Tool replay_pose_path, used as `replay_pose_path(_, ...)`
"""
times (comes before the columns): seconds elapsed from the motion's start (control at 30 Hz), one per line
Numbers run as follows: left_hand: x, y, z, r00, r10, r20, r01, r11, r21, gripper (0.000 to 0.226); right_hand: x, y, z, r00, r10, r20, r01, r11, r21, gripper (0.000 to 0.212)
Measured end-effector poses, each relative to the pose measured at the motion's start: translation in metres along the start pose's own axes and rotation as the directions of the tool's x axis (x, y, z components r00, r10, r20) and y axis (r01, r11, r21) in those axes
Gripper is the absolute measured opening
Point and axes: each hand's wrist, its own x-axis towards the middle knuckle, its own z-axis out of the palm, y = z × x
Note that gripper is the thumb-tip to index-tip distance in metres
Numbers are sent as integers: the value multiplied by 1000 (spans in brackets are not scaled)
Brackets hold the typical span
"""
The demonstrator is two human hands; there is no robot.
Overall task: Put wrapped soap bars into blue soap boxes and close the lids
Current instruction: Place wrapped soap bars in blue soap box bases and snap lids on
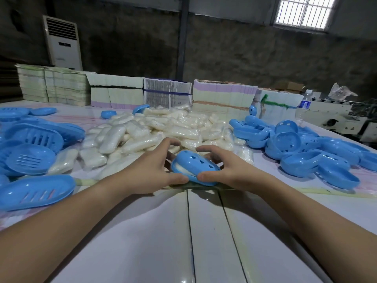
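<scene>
Both forearms reach in from the lower corners to mid-frame. The left hand [157, 167] and right hand [222, 166] grip a blue soap box [194, 167] from either side, thumbs at its near edge, lid ajar over a white soap bar [183, 170]. Bare table [183, 242] fills the foreground; a pile of soap [159, 129] lies just behind.
</scene>
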Motion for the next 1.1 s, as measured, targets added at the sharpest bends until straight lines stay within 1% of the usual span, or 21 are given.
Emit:
replay_pose_path(0.07,-1,2,1,999,27,-34,-28,999,-32,70,-1,1,0,1000,-5,-19,6,997,77,69)
replay_pose_path(0.13,-1,3,2,997,30,-67,-36,995,-94,68,-1,1,1,1000,-14,-28,18,989,150,71)
replay_pose_path(0.27,-1,4,3,996,22,-91,-38,982,-183,62,-1,2,2,1000,-5,-31,12,972,236,70)
replay_pose_path(0.37,-1,3,4,996,14,-87,-31,981,-193,58,0,3,2,999,2,-39,10,954,299,64)
replay_pose_path(0.47,-2,3,4,995,27,-97,-44,983,-176,53,1,3,2,999,15,-42,0,938,345,66)
replay_pose_path(0.6,-2,3,3,993,20,-112,-39,985,-166,47,1,5,3,998,41,-44,-21,921,389,62)
replay_pose_path(0.73,-2,3,3,993,19,-117,-36,988,-148,42,1,3,3,998,40,-40,-21,921,390,60)
replay_pose_path(0.87,-1,3,3,993,13,-120,-30,989,-144,40,-1,1,2,999,29,-19,-19,919,395,59)
replay_pose_path(0.97,0,2,4,992,-5,-124,-14,987,-157,41,-2,0,3,999,23,-33,-8,912,410,57)
replay_pose_path(1.1,1,1,4,994,-26,-103,4,979,-206,40,-2,-1,4,999,6,-33,6,933,360,52)
